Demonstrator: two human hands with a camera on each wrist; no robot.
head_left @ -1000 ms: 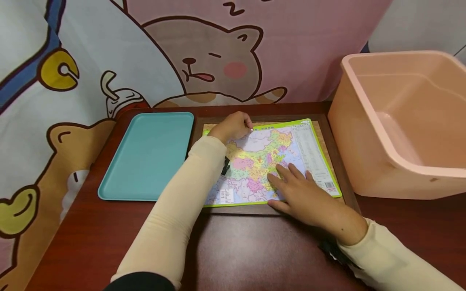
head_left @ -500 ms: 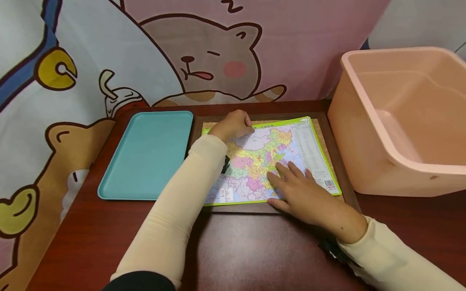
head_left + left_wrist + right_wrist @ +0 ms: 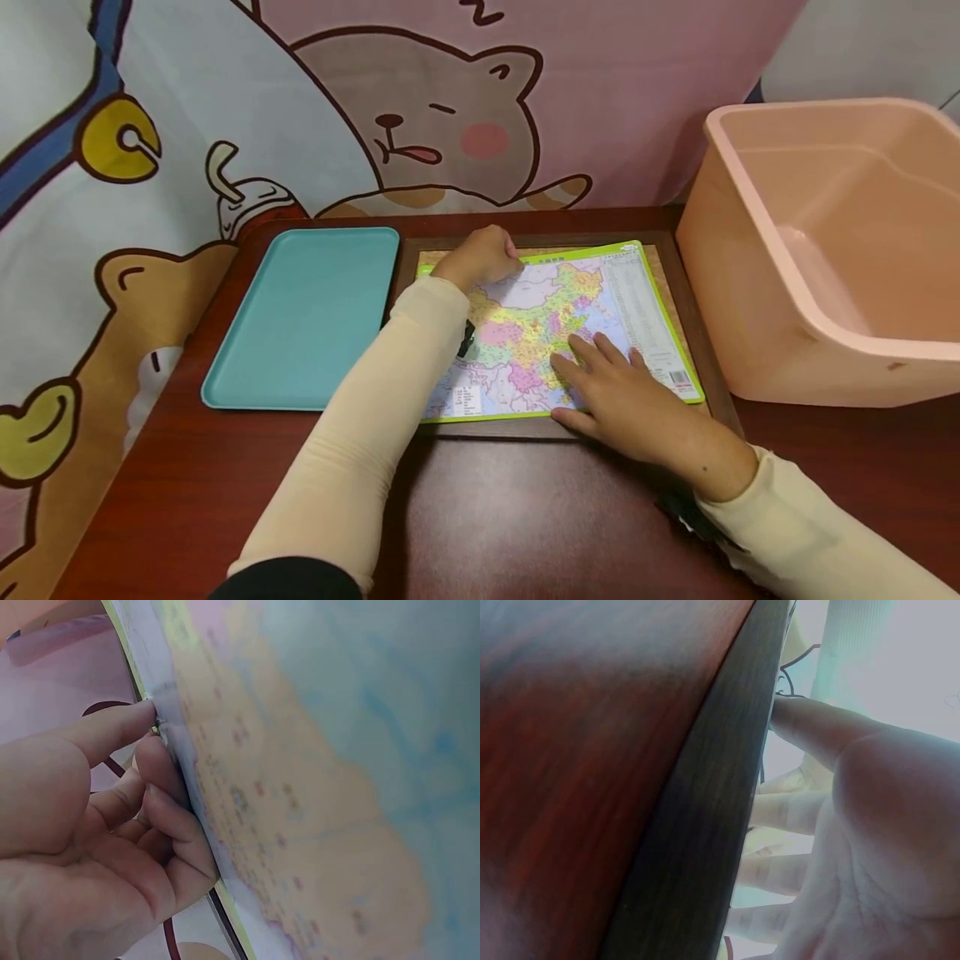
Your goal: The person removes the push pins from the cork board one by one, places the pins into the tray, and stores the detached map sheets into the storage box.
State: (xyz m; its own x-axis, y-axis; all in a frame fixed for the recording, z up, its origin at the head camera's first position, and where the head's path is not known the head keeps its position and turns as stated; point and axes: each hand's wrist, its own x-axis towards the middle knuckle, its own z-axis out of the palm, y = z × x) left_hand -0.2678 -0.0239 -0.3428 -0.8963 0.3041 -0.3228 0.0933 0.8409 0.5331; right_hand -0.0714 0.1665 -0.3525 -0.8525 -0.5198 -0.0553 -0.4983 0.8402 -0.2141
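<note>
A map sheet [image 3: 525,333] with a lime green border lies on a corkboard with a dark wooden frame [image 3: 691,317]. At the map's far edge my left hand [image 3: 483,257] pinches a tiny pin [image 3: 156,729] between thumb and forefinger. Its other fingers curl beneath, against the sheet's edge, in the left wrist view. My right hand [image 3: 618,400] rests on the lower right part of the map, fingers spread. The right thumb lies along the near edge. In the right wrist view the board's dark side hides the right fingertips.
Left of the board lies a turquoise tray [image 3: 307,317] on the reddish-brown table [image 3: 480,517]. A deep peach plastic bin [image 3: 750,275] stands close to the right side of the board. Behind the table hangs a cartoon-print cloth [image 3: 450,108].
A small shiny spot at the left fingertips, seen a second ago, is now covered by the fingers. The left fingertips have settled slightly; the right hand and the map stay in place.
</note>
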